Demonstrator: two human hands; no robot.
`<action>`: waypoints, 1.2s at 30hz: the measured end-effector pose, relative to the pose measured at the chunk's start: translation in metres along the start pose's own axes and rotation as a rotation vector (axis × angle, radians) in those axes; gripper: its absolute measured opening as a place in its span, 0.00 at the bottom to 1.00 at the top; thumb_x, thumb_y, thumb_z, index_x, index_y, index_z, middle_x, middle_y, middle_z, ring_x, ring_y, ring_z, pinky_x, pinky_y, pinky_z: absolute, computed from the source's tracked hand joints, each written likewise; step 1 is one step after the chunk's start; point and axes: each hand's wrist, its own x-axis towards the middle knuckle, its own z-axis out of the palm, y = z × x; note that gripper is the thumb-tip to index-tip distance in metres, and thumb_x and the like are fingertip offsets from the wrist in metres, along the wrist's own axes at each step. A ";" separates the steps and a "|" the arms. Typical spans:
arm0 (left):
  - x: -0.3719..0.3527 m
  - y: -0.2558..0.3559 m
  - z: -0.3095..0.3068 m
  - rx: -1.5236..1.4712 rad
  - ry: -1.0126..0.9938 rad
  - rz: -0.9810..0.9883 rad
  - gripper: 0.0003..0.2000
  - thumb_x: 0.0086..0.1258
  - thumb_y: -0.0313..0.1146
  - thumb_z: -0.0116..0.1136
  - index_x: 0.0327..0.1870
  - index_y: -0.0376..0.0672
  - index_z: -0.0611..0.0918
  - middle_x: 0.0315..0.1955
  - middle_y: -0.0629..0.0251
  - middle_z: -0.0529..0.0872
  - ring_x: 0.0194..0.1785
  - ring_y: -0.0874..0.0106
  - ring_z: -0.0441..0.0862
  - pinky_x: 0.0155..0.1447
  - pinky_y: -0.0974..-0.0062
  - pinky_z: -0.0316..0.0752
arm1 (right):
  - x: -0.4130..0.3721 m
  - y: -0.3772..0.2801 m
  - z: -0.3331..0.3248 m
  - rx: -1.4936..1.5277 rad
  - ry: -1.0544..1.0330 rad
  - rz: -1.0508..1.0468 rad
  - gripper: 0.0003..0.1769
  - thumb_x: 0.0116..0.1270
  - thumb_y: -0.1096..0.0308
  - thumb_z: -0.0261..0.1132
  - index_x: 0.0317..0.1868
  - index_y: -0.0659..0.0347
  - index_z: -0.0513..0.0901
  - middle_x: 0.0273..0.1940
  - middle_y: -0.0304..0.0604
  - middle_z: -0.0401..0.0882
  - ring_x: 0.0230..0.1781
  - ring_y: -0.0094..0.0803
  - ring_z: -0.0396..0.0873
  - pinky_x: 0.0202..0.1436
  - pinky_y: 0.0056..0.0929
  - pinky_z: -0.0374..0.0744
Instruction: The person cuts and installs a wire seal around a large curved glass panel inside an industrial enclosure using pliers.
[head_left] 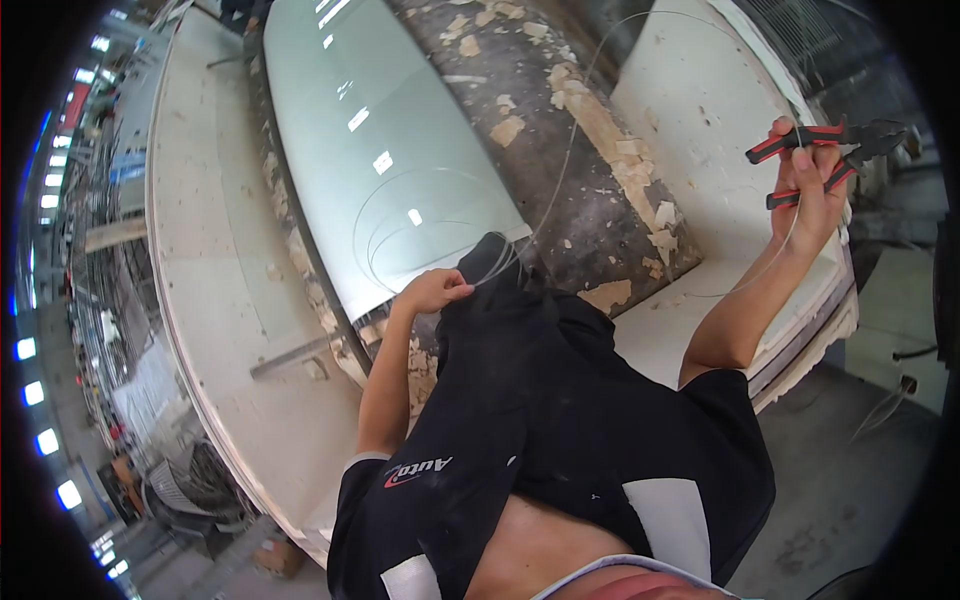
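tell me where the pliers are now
In the head view, the pliers are at the upper right, held in the right hand, near the white panel.

Shines glossy and smooth, like glass, on the pale green sheet (400, 130). Turns rough, matt and flaky on the dark slab (575, 225), with papery tan patches. Looks chalky and dull on the off-white panel (205, 190). Shows matt black cloth on the shirt (600, 420), red-and-black plastic on the plier handles (775, 147), dull dark metal on the plier head (882, 138).
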 end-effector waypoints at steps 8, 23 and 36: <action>0.116 0.008 0.001 -0.302 0.242 -0.167 0.17 0.71 0.46 0.51 0.36 0.37 0.79 0.23 0.61 0.81 0.26 0.72 0.79 0.28 0.73 0.73 | -0.030 0.008 -0.044 -0.088 0.117 0.091 0.17 0.65 0.77 0.62 0.28 0.52 0.62 0.28 0.40 0.71 0.46 0.38 0.79 0.52 0.33 0.72; 0.282 0.026 -0.249 -2.084 0.747 0.103 0.32 0.59 0.72 0.51 0.15 0.51 0.62 0.14 0.76 0.58 0.18 0.78 0.54 0.27 0.80 0.53 | 0.177 0.335 -0.069 -0.419 -0.070 0.598 0.14 0.68 0.73 0.63 0.28 0.58 0.65 0.31 0.40 0.78 0.38 0.26 0.81 0.44 0.26 0.76; 0.323 0.082 -0.460 -1.746 1.132 0.139 0.18 0.70 0.54 0.56 0.33 0.48 0.72 0.15 0.79 0.57 0.19 0.83 0.56 0.30 0.82 0.60 | 0.313 0.512 -0.028 -0.405 -0.202 0.618 0.14 0.67 0.73 0.64 0.26 0.59 0.67 0.28 0.41 0.78 0.29 0.23 0.77 0.33 0.22 0.73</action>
